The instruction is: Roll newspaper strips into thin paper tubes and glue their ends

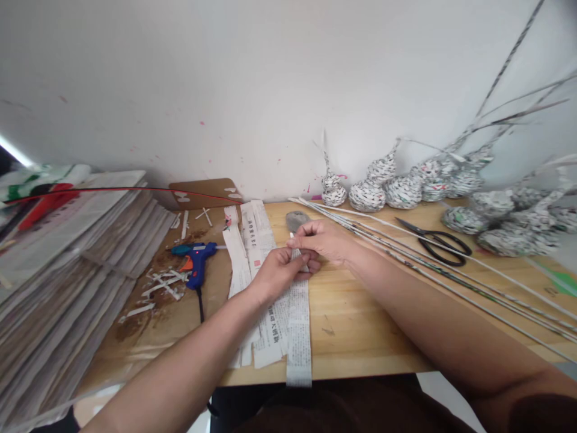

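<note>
A narrow newspaper strip point(299, 337) runs from my hands down over the table's front edge. My left hand point(282, 269) is closed on its upper part, fingers pinched together. My right hand point(319, 242) pinches the strip's top end, where a small white tip shows between thumb and finger. The two hands touch each other. Just beyond them lies a grey round lump point(297, 220). More printed paper strips point(270, 313) lie flat to the left of the held strip, partly under my left forearm.
A blue glue gun point(198, 264) and a tall newspaper stack point(103, 264) are at left. Long thin paper rods point(406, 258) and black scissors point(439, 243) lie at right. Woven paper gourd shapes point(367, 195) stand along the wall. A brown board point(205, 193) leans there too.
</note>
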Available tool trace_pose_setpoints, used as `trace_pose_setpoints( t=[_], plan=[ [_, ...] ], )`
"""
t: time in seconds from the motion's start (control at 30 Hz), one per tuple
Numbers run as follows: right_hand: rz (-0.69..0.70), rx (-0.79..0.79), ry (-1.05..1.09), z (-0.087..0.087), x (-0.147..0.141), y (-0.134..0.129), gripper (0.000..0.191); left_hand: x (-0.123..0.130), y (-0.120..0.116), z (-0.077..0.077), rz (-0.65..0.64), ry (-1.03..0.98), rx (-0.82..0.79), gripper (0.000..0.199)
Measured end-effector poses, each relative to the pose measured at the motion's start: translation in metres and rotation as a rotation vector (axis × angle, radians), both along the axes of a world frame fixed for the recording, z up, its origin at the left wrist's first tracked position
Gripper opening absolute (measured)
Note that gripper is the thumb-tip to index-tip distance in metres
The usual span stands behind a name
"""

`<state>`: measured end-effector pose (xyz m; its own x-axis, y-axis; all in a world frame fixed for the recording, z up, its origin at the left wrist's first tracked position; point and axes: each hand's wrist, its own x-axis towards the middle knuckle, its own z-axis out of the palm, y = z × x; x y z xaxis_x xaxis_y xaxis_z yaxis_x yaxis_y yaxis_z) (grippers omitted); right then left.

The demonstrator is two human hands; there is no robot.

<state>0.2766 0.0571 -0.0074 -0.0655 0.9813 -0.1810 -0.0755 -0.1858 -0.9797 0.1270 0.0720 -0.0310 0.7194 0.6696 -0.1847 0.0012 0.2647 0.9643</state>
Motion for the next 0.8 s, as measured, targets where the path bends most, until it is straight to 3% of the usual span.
trace_pose_setpoints(
  t=[0.23, 0.4, 0.47, 0.8],
  plan=[
    [-0.002, 0.026, 0.028, -0.005, -0.001, 0.0, 0.039, 0.001, 0.001, -0.001, -0.091, -0.033, 0.002, 0.032],
    [0.217, 0.022, 0.036, 0.002, 0.008, -0.002, 0.028, -0.001, 0.002, 0.0, -0.086, -0.031, -0.034, 0.033],
    [0.243, 0.034, 0.059, 0.003, 0.01, -0.002, 0.027, -0.001, 0.002, 0.0, -0.081, -0.023, -0.044, 0.032],
    [0.056, -0.041, 0.014, 0.001, 0.006, 0.001, 0.032, 0.0, -0.001, -0.001, -0.036, -0.002, -0.073, 0.037]
  ],
)
